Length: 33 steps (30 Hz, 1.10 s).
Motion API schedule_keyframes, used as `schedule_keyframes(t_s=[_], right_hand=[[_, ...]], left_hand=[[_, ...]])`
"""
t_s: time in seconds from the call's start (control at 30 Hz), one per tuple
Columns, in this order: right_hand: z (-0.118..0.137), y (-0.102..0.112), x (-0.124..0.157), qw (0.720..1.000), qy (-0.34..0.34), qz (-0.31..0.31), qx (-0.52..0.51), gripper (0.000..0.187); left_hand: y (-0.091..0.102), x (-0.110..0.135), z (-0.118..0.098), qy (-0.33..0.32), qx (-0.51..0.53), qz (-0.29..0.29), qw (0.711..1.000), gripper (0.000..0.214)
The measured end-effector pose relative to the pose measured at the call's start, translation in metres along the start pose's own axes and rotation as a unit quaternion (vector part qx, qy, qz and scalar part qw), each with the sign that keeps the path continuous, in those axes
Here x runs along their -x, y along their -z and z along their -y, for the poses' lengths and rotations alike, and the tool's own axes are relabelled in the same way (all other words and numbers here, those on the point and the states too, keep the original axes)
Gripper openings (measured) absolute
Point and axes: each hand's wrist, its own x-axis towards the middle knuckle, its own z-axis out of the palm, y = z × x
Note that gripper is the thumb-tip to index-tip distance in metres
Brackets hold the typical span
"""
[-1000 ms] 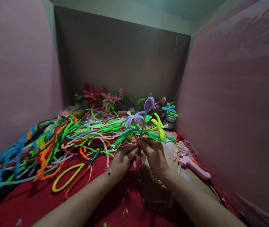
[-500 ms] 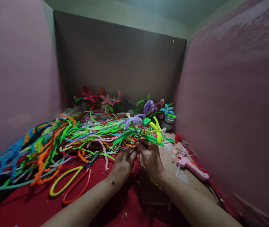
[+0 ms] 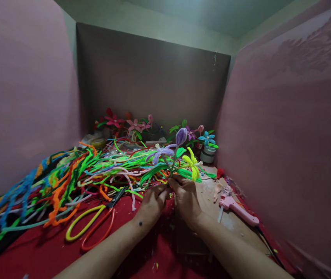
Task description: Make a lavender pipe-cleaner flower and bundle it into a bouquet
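Note:
Between my hands stands a pipe-cleaner flower (image 3: 160, 152) with lilac petals, a closed purple bud (image 3: 181, 136) on its own stalk, and long green leaves (image 3: 154, 173). My left hand (image 3: 154, 201) pinches the lower end of its stem. Just above, my right hand (image 3: 185, 195) grips the same stem between thumb and fingers. The stem's bottom is hidden by my fingers. A yellow pipe-cleaner flower (image 3: 193, 164) appears right behind my right hand; whether it joins the same stem I cannot tell.
Scissors (image 3: 95, 223) with yellow and red handles lie left of my hands. Loose pipe cleaners (image 3: 66, 182) in many colours cover the left and back. A pink glue gun (image 3: 238, 207) rests on a board (image 3: 208, 193) at right. Finished flowers (image 3: 134, 124) and a jar (image 3: 208, 154) stand behind.
The whole view has shifted slightly, with the scene lower and a little to the right. Both hands keep their hold on the flower stem.

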Motion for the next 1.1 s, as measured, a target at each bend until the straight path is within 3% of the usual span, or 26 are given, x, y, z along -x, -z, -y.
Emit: schedule_keyframes(t_s=[0.1, 0.17, 0.53, 0.67, 0.8, 0.9, 1.1], right_hand=[[-0.001, 0.000, 0.000, 0.999, -0.004, 0.013, -0.030, 0.017], [-0.001, 0.001, 0.001, 0.999, 0.003, 0.026, -0.040, 0.018], [0.006, 0.003, 0.002, 1.000, -0.013, 0.016, -0.002, 0.022], [0.000, 0.001, 0.000, 1.000, 0.004, 0.028, -0.004, 0.022], [-0.005, 0.001, 0.002, 0.994, -0.007, 0.071, -0.081, 0.021], [-0.003, 0.002, 0.003, 0.996, -0.017, 0.029, -0.084, 0.016], [0.007, 0.012, 0.003, 0.998, 0.034, -0.034, -0.041, 0.016]], left_hand=[[0.001, -0.002, -0.004, 0.045, 0.009, 0.062, 0.997, 0.025], [0.001, -0.003, -0.006, 0.076, 0.021, 0.074, 0.994, 0.027], [0.001, -0.005, -0.001, 0.130, 0.163, 0.092, 0.974, 0.030], [0.000, -0.009, 0.006, 0.152, 0.176, 0.069, 0.970, 0.031], [0.000, -0.011, 0.010, 0.128, 0.192, 0.018, 0.973, 0.037], [0.002, -0.012, 0.017, 0.118, 0.196, -0.001, 0.974, 0.032], [0.004, -0.016, 0.032, 0.081, 0.176, -0.041, 0.980, 0.021]])
